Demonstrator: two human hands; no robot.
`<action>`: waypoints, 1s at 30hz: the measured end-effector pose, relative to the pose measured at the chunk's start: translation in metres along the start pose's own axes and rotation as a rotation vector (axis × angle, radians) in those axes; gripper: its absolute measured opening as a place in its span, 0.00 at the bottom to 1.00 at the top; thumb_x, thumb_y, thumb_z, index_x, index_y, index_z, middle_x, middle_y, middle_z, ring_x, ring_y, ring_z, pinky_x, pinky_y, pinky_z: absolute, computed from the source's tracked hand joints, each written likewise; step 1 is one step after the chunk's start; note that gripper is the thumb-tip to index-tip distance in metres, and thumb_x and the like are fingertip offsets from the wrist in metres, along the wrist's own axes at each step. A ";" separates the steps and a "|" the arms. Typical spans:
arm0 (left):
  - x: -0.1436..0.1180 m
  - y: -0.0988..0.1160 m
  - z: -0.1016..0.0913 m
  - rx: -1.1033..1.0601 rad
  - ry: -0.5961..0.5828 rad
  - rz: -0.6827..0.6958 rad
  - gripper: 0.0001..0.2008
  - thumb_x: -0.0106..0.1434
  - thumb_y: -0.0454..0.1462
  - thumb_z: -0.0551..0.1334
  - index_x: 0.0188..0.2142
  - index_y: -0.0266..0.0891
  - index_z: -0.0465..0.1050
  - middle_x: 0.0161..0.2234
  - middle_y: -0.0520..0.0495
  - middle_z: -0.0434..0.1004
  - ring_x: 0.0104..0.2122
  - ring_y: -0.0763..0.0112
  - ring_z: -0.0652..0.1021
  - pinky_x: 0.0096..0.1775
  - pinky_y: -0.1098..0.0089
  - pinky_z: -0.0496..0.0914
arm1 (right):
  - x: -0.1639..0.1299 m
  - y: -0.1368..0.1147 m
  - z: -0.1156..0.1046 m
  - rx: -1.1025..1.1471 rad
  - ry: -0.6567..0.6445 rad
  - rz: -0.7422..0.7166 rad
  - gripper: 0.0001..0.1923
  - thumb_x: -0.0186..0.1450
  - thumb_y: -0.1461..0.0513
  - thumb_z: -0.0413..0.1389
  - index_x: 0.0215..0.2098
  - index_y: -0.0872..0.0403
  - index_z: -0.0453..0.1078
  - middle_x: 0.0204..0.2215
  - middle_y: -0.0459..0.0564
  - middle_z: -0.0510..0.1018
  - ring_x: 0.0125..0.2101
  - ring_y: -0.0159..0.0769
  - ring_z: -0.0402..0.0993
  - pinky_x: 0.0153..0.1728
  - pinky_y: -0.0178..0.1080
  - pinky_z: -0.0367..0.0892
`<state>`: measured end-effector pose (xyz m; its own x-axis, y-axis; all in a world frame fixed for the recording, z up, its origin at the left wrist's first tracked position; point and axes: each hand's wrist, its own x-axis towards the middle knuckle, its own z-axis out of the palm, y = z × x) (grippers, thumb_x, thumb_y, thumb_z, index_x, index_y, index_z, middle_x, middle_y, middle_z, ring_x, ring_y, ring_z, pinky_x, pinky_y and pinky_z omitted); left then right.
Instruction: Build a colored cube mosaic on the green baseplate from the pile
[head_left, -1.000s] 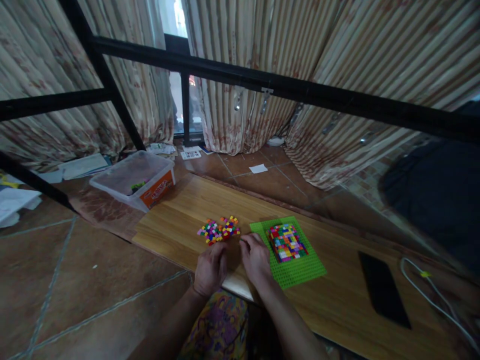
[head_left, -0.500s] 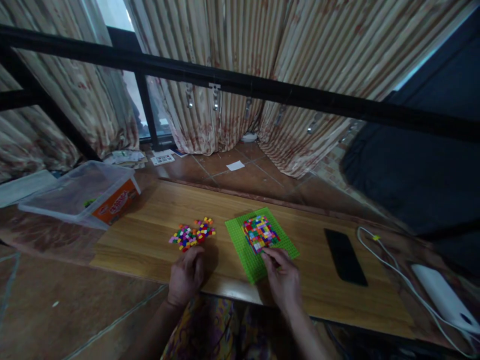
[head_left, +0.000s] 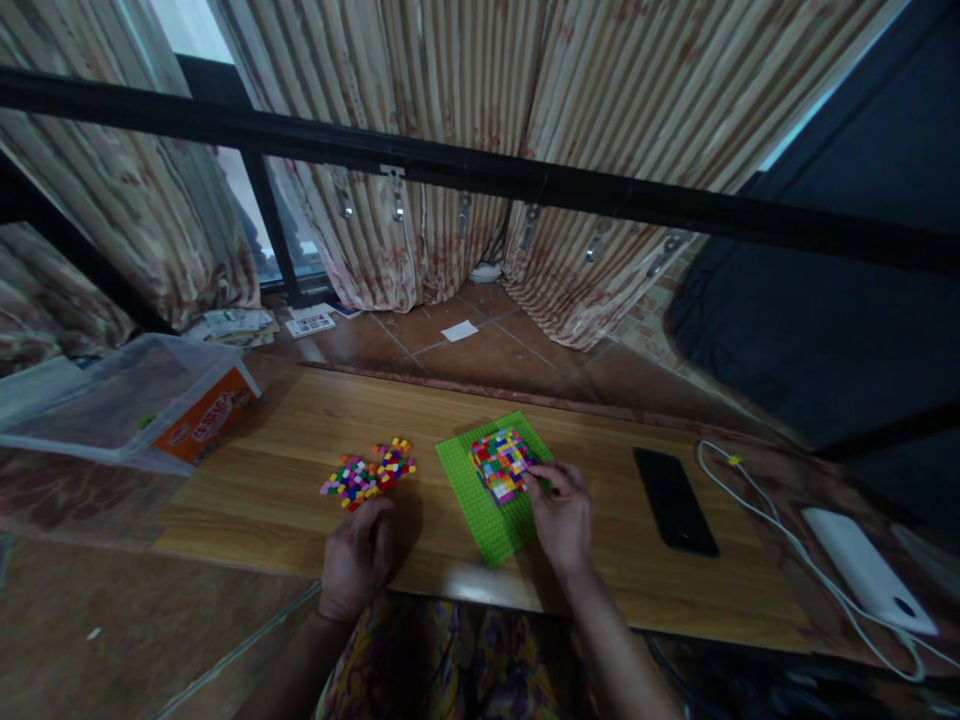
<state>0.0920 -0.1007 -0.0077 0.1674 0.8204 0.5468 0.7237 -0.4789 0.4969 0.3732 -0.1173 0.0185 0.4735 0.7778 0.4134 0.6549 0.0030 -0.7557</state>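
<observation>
Right hand (head_left: 564, 518): fingers pinched at edge of multicoloured brick block (head_left: 502, 464) on green studded baseplate (head_left: 487, 515).
Left hand (head_left: 356, 558): fingers curled together, resting on wooden bench (head_left: 285, 470) beside loose pile of small coloured bricks (head_left: 367, 473).

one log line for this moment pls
left hand by loose bricks | right hand at brick block on green baseplate

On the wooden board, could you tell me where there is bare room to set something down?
The wooden board is bare between the plastic tub and the loose bricks, and between the green baseplate and the black phone. It is crowded where the left hand rests by the bricks and the right hand touches the baseplate.
</observation>
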 end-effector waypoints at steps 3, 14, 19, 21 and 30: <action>0.000 0.000 0.000 0.012 -0.003 0.003 0.09 0.66 0.36 0.52 0.38 0.40 0.70 0.33 0.46 0.80 0.32 0.69 0.81 0.35 0.73 0.74 | 0.002 -0.003 0.002 -0.003 0.023 -0.007 0.09 0.62 0.57 0.58 0.33 0.52 0.78 0.37 0.52 0.76 0.40 0.40 0.73 0.42 0.42 0.68; 0.001 0.001 0.000 0.022 -0.018 0.003 0.09 0.66 0.37 0.51 0.39 0.40 0.70 0.32 0.47 0.80 0.31 0.69 0.81 0.33 0.72 0.73 | -0.001 -0.002 0.004 0.026 0.043 -0.037 0.08 0.64 0.58 0.57 0.31 0.51 0.77 0.34 0.50 0.76 0.37 0.38 0.73 0.39 0.40 0.68; 0.000 -0.002 0.000 0.020 -0.006 0.011 0.09 0.66 0.37 0.52 0.39 0.40 0.70 0.33 0.47 0.80 0.31 0.69 0.81 0.34 0.73 0.74 | -0.001 0.002 0.002 0.043 0.007 -0.018 0.09 0.64 0.57 0.57 0.30 0.52 0.77 0.33 0.50 0.77 0.35 0.37 0.74 0.37 0.39 0.68; -0.001 -0.002 0.001 0.019 -0.013 0.000 0.09 0.66 0.37 0.52 0.39 0.40 0.70 0.33 0.47 0.80 0.32 0.69 0.81 0.35 0.72 0.74 | -0.002 0.004 0.000 0.064 -0.013 -0.009 0.10 0.64 0.56 0.57 0.30 0.52 0.77 0.32 0.50 0.77 0.34 0.38 0.74 0.36 0.39 0.69; -0.003 0.000 0.004 -0.020 -0.049 -0.056 0.09 0.65 0.35 0.51 0.40 0.41 0.69 0.33 0.48 0.79 0.32 0.70 0.80 0.36 0.72 0.73 | 0.003 -0.022 -0.031 0.220 0.124 0.028 0.10 0.62 0.56 0.60 0.36 0.53 0.78 0.37 0.53 0.78 0.39 0.39 0.75 0.41 0.42 0.70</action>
<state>0.0935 -0.1020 -0.0121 0.1598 0.8602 0.4844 0.7192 -0.4375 0.5398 0.3787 -0.1342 0.0525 0.5670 0.6967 0.4394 0.5026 0.1300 -0.8547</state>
